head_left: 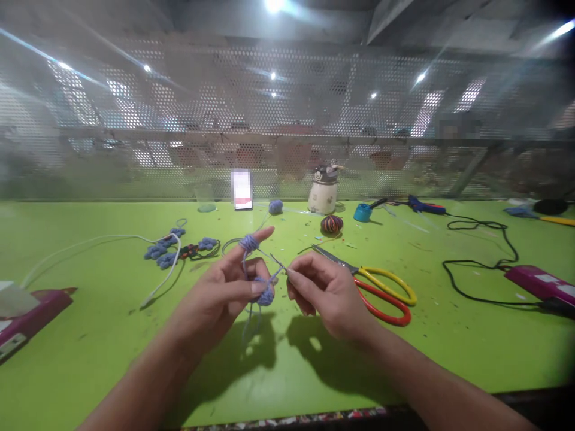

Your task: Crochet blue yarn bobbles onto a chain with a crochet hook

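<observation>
My left hand (pixel 229 290) pinches a small piece of purple crochet work (pixel 264 292) between thumb and fingers. Purple yarn (pixel 248 242) is wound around its raised index finger, and loose tails hang below. In my right hand (pixel 321 287), thumb and fingertips close on a thin crochet hook (pixel 277 261), whose tip points toward the left hand with yarn running to it. Behind the hands sits a purple yarn ball (pixel 275 207). Large scissors (pixel 359 272) with one yellow and one red handle lie by the right hand, blades partly hidden behind it.
Purple crocheted flowers (pixel 164 248) lie left beside a white cable (pixel 108 233). A multicolour yarn ball (pixel 332 225), bottle (pixel 322 191), phone (pixel 242 190), and blue container (pixel 362 212) stand behind. Power strips (pixel 543 284) flank the green table (pixel 453 359); a glue gun (pixel 426 205) lies back right.
</observation>
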A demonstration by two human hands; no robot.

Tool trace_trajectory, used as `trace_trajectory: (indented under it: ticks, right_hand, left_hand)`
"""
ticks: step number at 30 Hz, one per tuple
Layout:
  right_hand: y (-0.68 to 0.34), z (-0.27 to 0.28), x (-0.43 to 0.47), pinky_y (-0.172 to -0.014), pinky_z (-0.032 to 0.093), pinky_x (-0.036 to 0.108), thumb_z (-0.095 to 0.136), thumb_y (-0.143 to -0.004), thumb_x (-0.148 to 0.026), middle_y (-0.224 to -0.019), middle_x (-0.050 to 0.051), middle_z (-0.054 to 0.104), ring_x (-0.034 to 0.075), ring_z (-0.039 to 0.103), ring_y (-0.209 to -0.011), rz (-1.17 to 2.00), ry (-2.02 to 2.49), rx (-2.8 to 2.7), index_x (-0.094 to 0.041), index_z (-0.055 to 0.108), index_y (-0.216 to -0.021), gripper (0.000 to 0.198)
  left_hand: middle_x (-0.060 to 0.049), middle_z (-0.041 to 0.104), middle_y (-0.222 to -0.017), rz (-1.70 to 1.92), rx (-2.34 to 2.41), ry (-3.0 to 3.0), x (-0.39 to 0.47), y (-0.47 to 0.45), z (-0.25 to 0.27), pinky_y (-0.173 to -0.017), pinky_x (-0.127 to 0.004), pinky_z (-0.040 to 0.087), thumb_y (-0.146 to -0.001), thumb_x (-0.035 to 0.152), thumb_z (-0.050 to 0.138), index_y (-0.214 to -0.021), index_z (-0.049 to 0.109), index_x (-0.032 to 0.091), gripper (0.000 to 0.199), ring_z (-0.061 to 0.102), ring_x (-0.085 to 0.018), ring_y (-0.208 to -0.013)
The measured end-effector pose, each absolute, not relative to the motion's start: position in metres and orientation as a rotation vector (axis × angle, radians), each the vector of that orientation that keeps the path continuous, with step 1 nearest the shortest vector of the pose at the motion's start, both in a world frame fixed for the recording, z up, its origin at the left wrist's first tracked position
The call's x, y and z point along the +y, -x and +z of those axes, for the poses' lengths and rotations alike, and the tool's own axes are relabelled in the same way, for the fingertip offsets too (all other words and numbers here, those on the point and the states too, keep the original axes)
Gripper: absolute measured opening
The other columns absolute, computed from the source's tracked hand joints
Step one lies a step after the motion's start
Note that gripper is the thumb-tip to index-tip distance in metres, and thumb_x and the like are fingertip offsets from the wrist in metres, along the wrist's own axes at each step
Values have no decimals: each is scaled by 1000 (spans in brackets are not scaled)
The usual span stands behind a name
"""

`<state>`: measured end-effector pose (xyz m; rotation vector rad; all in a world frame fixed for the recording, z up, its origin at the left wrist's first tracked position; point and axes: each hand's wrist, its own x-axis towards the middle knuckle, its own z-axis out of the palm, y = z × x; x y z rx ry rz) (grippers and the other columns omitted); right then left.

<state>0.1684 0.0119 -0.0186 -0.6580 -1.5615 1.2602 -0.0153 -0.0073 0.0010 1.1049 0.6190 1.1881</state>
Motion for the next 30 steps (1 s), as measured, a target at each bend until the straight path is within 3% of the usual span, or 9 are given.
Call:
trace_trajectory:
  ticks: [6,10,16,22,25,30]
  right_hand:
    - [-184,-14,18,-55,41,23,57,-90,-14,-71,2,61,10,51,-59,457,550,-1975,-14,61,-87,5]
    - [-188,-11,19,-56,41,22,58,-89,-11,-74,2,63,10,52,-61,336,494,-2045,-14,62,-89,6]
    - [-187,-8,15,-54,40,22,59,-90,-15,-71,0,60,9,51,-60,592,536,-1999,-16,63,-86,6]
    - [-183,-10,16,-40,32,19,63,-89,-30,-59,-4,55,5,42,-43,1345,577,-1673,-17,59,-82,16]
    - [-180,-10,17,-38,30,18,66,-86,-32,-59,-4,56,5,41,-41,1473,627,-1550,-17,58,-80,18]
    - [-177,-8,16,-40,30,19,68,-84,-35,-60,-4,57,5,43,-42,1513,709,-1536,-17,58,-80,21]
  left_hand:
    - [-3,65,-72,1234,438,-950,-8,23,7,-66,-24,48,-70,6,67,-131,61,24,63,56,-12,-63]
    - [-5,67,-73,1318,482,-861,-8,27,9,-67,-23,51,-65,5,69,-116,71,15,52,58,-11,-62]
    - [-3,66,-72,1328,609,-863,-7,26,9,-63,-20,49,-59,9,72,-104,77,17,47,57,-10,-61]
    - [-1,62,-71,1245,719,-1043,-6,19,4,-62,-18,44,-64,6,69,-100,79,21,40,55,-10,-65]
    - [0,61,-74,1147,709,-1110,-7,17,2,-65,-21,42,-68,8,70,-110,75,24,45,54,-10,-68]
    - [1,61,-75,1068,671,-1164,-7,15,0,-65,-27,41,-73,11,75,-135,56,29,68,54,-13,-68]
